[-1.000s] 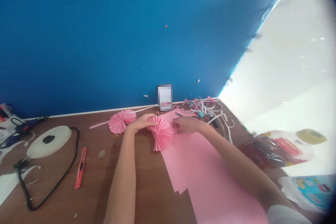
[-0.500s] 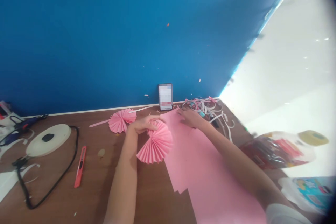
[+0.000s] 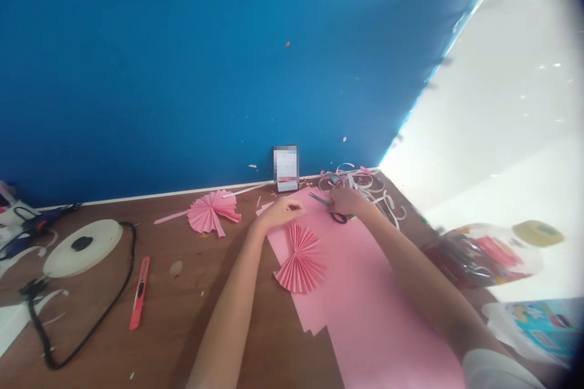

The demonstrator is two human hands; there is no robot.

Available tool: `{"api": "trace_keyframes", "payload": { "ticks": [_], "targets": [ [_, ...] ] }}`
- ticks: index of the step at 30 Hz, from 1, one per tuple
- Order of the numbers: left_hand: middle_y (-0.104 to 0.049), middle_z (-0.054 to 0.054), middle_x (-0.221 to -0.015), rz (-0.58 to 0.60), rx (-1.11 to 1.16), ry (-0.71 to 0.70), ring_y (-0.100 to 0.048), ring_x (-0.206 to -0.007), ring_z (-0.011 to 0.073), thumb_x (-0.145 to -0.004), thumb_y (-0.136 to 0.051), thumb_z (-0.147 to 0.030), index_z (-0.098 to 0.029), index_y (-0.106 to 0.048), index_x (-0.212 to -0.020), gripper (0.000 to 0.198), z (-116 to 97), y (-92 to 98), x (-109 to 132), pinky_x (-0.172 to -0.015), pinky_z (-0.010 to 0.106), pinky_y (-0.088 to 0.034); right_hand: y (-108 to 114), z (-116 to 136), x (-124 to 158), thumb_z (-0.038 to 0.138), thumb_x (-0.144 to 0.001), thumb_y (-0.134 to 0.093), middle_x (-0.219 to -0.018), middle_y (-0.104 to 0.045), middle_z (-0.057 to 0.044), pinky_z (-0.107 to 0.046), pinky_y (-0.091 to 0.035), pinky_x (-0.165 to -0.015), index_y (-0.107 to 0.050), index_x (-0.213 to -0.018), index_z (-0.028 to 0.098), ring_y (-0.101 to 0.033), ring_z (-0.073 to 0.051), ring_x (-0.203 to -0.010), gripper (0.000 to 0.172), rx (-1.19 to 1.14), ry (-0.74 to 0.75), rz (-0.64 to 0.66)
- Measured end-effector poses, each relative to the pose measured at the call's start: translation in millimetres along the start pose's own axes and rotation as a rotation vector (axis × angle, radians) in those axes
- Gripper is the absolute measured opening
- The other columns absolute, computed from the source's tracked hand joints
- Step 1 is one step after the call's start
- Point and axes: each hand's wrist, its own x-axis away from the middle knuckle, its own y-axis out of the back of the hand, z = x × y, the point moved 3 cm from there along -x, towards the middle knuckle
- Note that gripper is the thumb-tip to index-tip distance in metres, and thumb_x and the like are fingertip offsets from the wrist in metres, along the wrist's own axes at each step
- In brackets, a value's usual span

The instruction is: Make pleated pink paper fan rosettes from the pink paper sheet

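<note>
Released by the left hand (image 3: 280,211) since half a second ago, the folded fan (image 3: 301,258) now lies flat on the pink sheet (image 3: 365,316), while the right hand (image 3: 347,202) has slid onto the scissors (image 3: 338,217). Nearest the camera, the pink sheet spreads over the brown table (image 3: 182,328), its near edge cut in steps. To the left on the bare wood lie a red box cutter (image 3: 140,284) and a looping black cable (image 3: 91,328) that runs round a white disc (image 3: 84,247). The fan rests half open, pleats spreading towards the camera, well inside the sheet's left edge. Just beyond it the left hand hovers at the sheet's far corner, fingers drawn in together; whether they pinch anything I cannot tell. The right hand sits beside it, fingers closed over the scissors, the blades poking out to the left and a black handle loop showing below. Farther left a second fan (image 3: 212,211) lies on the table. White paper strips (image 3: 369,185) tangle behind the right hand, and a small card (image 3: 286,168) leans against the blue wall (image 3: 228,73).
</note>
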Motion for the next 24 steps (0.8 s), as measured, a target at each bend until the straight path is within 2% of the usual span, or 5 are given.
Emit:
{"api": "trace_keyframes", "payload": {
  "ticks": [2, 4, 8, 12, 24],
  "targets": [
    [-0.069, 0.007, -0.091, -0.215, -0.057, -0.015, -0.060, -0.085, 0.0222, -0.075, -0.062, -0.033, -0.022, -0.072, -0.084, 0.017, 7, 8.3, 1, -0.080, 0.031, -0.043, 3, -1, 3, 0.026, -0.059, -0.073, -0.090, -0.068, -0.017, -0.039, -0.045, -0.068, -0.068, -0.086, 0.017, -0.063, -0.035, -0.086, 0.028, -0.010, 0.006, 0.037],
    [-0.066, 0.008, -0.104, -0.295, -0.165, -0.041, -0.056, -0.099, 0.0250, -0.072, -0.066, -0.032, -0.024, -0.072, -0.091, 0.021, 13, 10.9, 1, -0.091, 0.035, -0.040, 4, -1, 5, 0.022, -0.057, -0.074, -0.096, -0.068, -0.017, -0.038, -0.045, -0.068, -0.067, -0.095, 0.018, -0.063, -0.034, -0.088, 0.039, -0.008, 0.016, 0.068],
    [-0.051, 0.007, -0.133, -0.175, -0.403, 0.009, -0.037, -0.126, 0.0332, -0.064, -0.072, -0.046, -0.029, -0.065, -0.110, 0.050, 27, 5.3, 2, -0.106, 0.046, -0.024, -1, -3, 2, 0.012, -0.059, -0.069, -0.115, -0.063, -0.019, -0.034, -0.047, -0.071, -0.058, -0.121, 0.016, -0.061, -0.033, -0.100, 0.063, 0.087, 0.042, 0.096],
    [-0.042, 0.005, -0.142, -0.077, -0.556, 0.077, -0.032, -0.130, 0.0308, -0.069, -0.065, -0.054, -0.029, -0.056, -0.123, 0.060, 32, 3.5, 2, -0.107, 0.048, -0.023, -5, -9, -1, 0.007, -0.061, -0.064, -0.124, -0.058, -0.017, -0.031, -0.047, -0.075, -0.047, -0.134, 0.018, -0.059, -0.031, -0.108, 0.076, 0.152, 0.060, 0.134],
    [-0.057, 0.003, -0.126, -0.157, -0.595, 0.017, -0.046, -0.118, 0.0256, -0.079, -0.061, -0.044, -0.029, -0.068, -0.104, 0.030, 23, 8.4, 5, -0.102, 0.041, -0.031, 2, 9, 12, 0.012, -0.066, -0.059, -0.117, -0.062, -0.019, -0.039, -0.048, -0.078, -0.046, -0.134, 0.015, -0.060, -0.034, -0.105, 0.069, 0.246, 0.062, 0.123]
  ]
}}
